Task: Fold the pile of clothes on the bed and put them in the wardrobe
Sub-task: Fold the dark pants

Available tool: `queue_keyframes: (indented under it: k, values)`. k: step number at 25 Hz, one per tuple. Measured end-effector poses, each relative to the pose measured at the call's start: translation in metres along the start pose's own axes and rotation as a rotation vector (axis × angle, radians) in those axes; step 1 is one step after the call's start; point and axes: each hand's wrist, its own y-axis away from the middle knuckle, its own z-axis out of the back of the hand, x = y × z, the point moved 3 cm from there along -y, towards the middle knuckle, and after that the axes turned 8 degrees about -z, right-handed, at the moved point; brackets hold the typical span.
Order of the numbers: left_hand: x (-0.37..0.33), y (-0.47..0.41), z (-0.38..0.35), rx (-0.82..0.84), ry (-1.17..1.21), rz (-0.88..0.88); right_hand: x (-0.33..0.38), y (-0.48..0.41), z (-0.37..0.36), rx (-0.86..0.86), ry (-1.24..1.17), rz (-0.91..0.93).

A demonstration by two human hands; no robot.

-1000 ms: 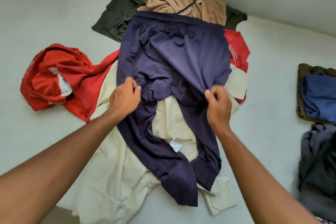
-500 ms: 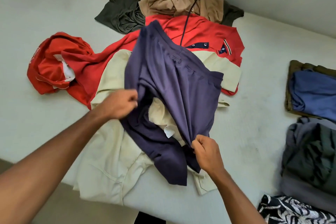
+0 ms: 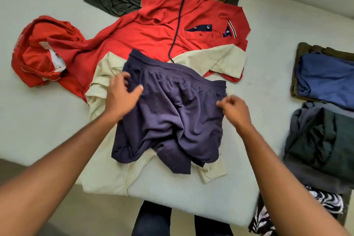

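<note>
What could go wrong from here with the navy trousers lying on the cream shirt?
The navy trousers lie bunched, their near edges uneven; another fold would likely set the creases. They sit on the cream shirt, which hangs over the edge of the bed, so sliding them may drag it off. The dark cord across the red shirt ends by the waistband and could snag.

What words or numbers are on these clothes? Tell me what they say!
Nothing here can be read.
Pale print on the edge of the crumpled red garment: too blurred to read.
White label inside that garment: no letters can be made out.
Small badge on the red polo shirt: too small to read.
</note>
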Motion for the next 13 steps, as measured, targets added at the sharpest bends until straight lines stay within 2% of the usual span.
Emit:
queue_keyframes:
  k: [2,3,5,7,11,13]
  values:
    - [0.003,-0.039,-0.002,-0.03,0.003,0.06,0.01,-0.03,-0.011,-0.005,-0.316,-0.167]
    - [0.002,-0.054,-0.006,0.018,-0.022,0.114,0.012,-0.042,-0.018,-0.005,-0.342,-0.209]
    - [0.003,-0.074,-0.011,0.116,0.003,0.174,0.015,-0.051,-0.028,-0.063,-0.27,-0.209]
    - [-0.001,-0.082,-0.012,0.162,0.19,0.242,0.02,-0.05,-0.031,-0.125,-0.248,-0.196]
    - [-0.007,-0.088,-0.004,0.069,0.388,0.201,0.02,-0.054,-0.021,-0.158,-0.349,-0.139]
    - [-0.018,-0.081,0.0,0.103,0.563,0.197,0.025,-0.048,-0.012,-0.243,-0.309,-0.027]
